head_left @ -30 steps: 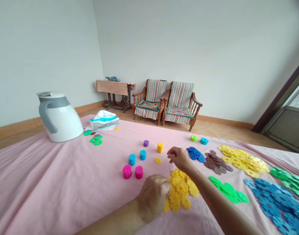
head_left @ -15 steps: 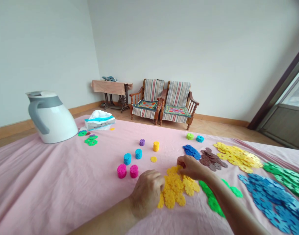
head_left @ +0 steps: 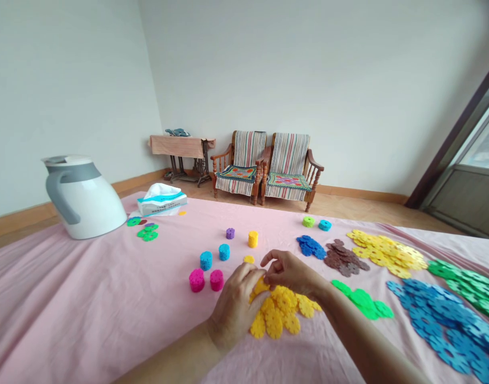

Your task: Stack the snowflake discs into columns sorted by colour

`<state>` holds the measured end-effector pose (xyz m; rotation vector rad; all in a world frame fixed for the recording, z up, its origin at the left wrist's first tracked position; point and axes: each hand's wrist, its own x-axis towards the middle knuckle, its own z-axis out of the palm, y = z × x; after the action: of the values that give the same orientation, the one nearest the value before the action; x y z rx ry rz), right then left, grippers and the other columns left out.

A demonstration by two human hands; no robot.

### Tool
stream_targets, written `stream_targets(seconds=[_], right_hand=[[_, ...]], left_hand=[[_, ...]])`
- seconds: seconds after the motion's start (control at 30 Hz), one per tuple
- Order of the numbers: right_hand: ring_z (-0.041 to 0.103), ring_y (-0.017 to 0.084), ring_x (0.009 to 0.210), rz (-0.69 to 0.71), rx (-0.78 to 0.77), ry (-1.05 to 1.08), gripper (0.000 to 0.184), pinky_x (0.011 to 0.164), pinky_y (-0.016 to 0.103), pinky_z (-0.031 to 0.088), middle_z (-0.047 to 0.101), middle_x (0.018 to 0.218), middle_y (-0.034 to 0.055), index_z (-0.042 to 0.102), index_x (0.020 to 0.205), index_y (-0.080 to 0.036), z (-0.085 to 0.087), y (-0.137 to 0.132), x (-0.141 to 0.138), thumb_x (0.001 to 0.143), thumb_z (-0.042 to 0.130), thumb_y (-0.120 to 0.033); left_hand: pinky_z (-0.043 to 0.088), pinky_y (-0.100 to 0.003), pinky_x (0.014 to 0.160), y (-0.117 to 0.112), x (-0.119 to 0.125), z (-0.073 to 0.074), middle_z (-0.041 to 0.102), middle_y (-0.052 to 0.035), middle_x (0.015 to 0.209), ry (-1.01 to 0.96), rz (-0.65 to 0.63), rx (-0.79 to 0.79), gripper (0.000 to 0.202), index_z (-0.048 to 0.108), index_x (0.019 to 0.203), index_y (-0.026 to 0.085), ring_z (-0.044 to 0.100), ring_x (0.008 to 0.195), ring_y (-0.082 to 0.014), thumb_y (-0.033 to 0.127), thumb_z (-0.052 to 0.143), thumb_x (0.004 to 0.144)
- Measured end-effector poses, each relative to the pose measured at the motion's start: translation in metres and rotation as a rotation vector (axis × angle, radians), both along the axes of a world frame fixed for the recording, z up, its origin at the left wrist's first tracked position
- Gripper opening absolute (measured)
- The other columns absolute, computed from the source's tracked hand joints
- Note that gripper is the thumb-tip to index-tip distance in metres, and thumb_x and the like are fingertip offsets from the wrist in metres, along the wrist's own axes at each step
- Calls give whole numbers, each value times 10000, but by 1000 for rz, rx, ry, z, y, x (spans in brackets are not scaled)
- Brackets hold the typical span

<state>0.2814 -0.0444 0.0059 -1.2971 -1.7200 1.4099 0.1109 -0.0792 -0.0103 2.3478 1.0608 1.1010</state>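
Observation:
Yellow flower-shaped plastic discs point(head_left: 274, 320) lie in a loose pile in front of me. My left hand point(head_left: 236, 301) is curled at the pile's left side, with yellow discs point(head_left: 259, 288) gripped between its thumb and fingers. Right against it, my right hand point(head_left: 290, 272) bends its fingers down at the top of those discs. Whether a disc is pinched in its fingertips is hidden. A single yellow disc point(head_left: 249, 259) lies flat just beyond both hands. Left of my left hand stand two pink disc stacks point(head_left: 217, 280), with two light-blue stacks point(head_left: 206, 261) behind them.
Farther back are a yellow stack point(head_left: 253, 239) and a purple stack point(head_left: 230, 233). Piles of green point(head_left: 362, 301), blue point(head_left: 440, 320), brown point(head_left: 342, 258) and yellow discs point(head_left: 384, 253) spread rightward. A white jug point(head_left: 88, 202) and tissue pack point(head_left: 162, 201) stand at left on the pink cloth point(head_left: 108, 298).
My right hand has moved left from the far side of the yellow pile to meet my left hand. My left hand now has yellow discs showing in its grip. The view has shifted slightly.

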Motion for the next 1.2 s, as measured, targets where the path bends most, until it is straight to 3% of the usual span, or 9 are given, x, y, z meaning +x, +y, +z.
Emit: stream_targets(seconds=[0.2, 0.27, 0.37, 0.4, 0.5, 0.6, 0.7, 0.9, 1.2], right_hand=[[613, 107, 554, 40, 38, -49, 221, 492, 180, 390, 648, 622, -27, 555, 904, -171, -2, 4, 6, 683, 557, -174], [610, 112, 543, -79, 150, -170, 143, 478, 187, 381, 662, 644, 2, 566, 858, -163, -6, 10, 13, 737, 521, -223], [581, 118, 546, -440, 443, -422, 134, 513, 210, 374, 646, 630, 23, 579, 768, -161, -19, 21, 27, 784, 477, -247], [572, 122, 556, -493, 493, -495, 132, 522, 213, 366, 639, 621, 23, 584, 761, -165, -24, 25, 31, 784, 479, -242], [561, 124, 592, -507, 526, -585, 133, 543, 212, 351, 642, 653, 30, 603, 777, -176, -37, 31, 40, 791, 479, -223], [556, 128, 618, -512, 506, -584, 148, 556, 213, 345, 650, 689, 40, 617, 789, -178, -42, 33, 42, 799, 474, -213], [553, 130, 629, -516, 498, -584, 170, 566, 214, 340, 653, 701, 44, 628, 798, -179, -42, 33, 42, 808, 460, -199], [579, 141, 701, -514, 494, -596, 193, 590, 215, 332, 669, 751, 57, 637, 814, -183, -43, 33, 43, 824, 445, -197], [596, 156, 736, -523, 507, -620, 209, 592, 231, 313, 686, 793, 75, 639, 832, -188, -45, 33, 42, 829, 431, -212]], left_hand=[[484, -299, 765, 0, 1, 0, 558, -35, 928, 34, 2, -13, 220, 579, 943, 194, 557, 879, -173, 60, 551, 771], [487, -292, 743, 3, 0, 0, 558, -37, 934, 43, 28, 6, 235, 580, 957, 194, 560, 861, -172, 64, 551, 763], [484, -276, 711, 11, -5, 4, 563, -29, 946, 36, 103, 39, 261, 570, 997, 199, 561, 791, -150, 81, 555, 765], [481, -269, 700, 15, -7, 7, 568, -22, 935, 37, 125, 49, 256, 570, 997, 199, 559, 762, -142, 90, 562, 765], [466, -259, 699, 31, -11, 22, 584, -14, 900, 124, 179, 74, 168, 593, 922, 193, 564, 779, -150, 132, 582, 766], [437, -279, 788, 51, -9, 39, 601, -25, 939, 358, 196, 92, 165, 604, 925, 193, 564, 875, -174, 168, 604, 762], [426, -278, 777, 72, -3, 45, 627, -23, 875, 468, 178, 63, 154, 626, 855, 186, 576, 858, -188, 127, 626, 712], [422, -269, 708, 100, 7, 28, 655, -25, 794, 672, 142, -11, 107, 630, 742, 178, 603, 798, -209, 135, 652, 647], [404, -255, 738, 108, 11, 16, 664, -27, 851, 784, 169, -41, 107, 622, 770, 185, 604, 856, -202, 168, 631, 665]])
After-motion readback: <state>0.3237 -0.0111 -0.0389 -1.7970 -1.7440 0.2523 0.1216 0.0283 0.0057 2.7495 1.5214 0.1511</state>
